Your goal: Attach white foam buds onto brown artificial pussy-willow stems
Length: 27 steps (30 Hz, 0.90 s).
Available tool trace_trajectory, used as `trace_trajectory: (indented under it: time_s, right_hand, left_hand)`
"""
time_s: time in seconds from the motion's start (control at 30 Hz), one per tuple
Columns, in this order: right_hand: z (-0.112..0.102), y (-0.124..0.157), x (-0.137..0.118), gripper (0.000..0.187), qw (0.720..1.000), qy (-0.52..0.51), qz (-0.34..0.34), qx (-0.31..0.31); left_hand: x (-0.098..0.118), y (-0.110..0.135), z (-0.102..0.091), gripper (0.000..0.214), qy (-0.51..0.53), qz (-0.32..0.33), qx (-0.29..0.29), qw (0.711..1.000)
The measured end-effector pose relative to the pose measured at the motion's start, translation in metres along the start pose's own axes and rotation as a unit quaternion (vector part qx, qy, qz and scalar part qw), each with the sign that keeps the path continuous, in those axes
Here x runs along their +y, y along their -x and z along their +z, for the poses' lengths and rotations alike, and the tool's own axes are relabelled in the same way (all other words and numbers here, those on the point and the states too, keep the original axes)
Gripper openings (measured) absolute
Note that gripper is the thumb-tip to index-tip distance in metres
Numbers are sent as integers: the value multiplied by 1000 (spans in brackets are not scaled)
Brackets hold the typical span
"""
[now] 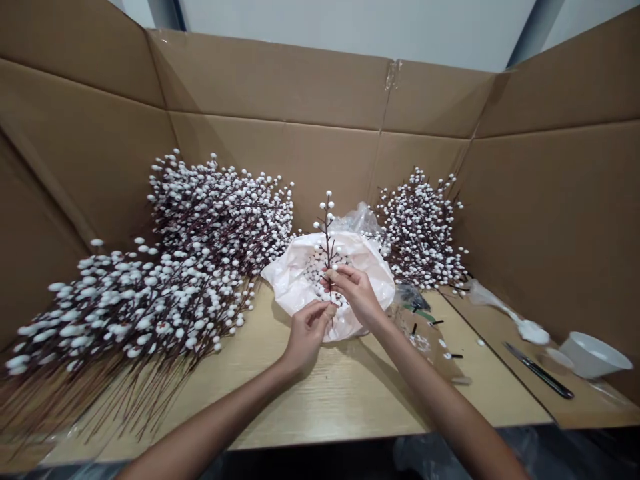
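An artificial berry branch [328, 230] stands upright in front of me, with white berries at its top and bare brown twigs lower down. My left hand [307, 333] pinches its stem near the bottom. Higher up, the fingers of my right hand [354, 288] are closed at the branch's side twigs; whether a loose berry is between them I cannot make out. Behind and below both hands lies an opened white plastic bag [287, 273] with many loose white berries [315, 267] inside.
Berry branches are heaped at the front left [150, 300], back left [220, 207] and back right [420, 227]. On the right lie a utility knife [540, 372], a white cup [595, 353] and a cardboard piece [435, 353] with small black bits. Cardboard walls [280, 80] enclose the table.
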State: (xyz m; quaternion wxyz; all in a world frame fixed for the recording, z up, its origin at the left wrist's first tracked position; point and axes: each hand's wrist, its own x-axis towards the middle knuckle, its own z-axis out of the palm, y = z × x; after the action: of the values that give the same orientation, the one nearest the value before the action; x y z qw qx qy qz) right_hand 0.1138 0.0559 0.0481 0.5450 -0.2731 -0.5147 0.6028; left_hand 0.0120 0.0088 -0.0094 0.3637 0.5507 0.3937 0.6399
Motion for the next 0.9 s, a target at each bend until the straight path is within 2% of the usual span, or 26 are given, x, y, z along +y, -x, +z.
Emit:
trace_trajectory:
  time_s: [0.2,0.43,0.6,0.67,0.8,0.9]
  right_hand:
    - [6,4,7,28,999,5,-32,31]
    - [3,7,12,29,994,54,-81,58]
    - [-8,8,6,23,987,85,-123,52]
    - [-17,5,-1,23,981,101,-153,70]
    - [-35,-1,-16,23,963,142,-201,106]
    - [-44,-4,-20,22,956,151,-215,129]
  left_hand:
    - [-3,1,0,21,-24,-4,-8,1000]
    - [-5,2,0,22,-65,9,-44,997]
    - [-1,1,-2,25,-54,-31,-85,994]
    - [0,-1,-4,24,-41,-39,-71,996]
    - [-1,-9,-9,18,-29,-9,6,1000]
    - [-2,-17,-14,17,-50,15,17,998]
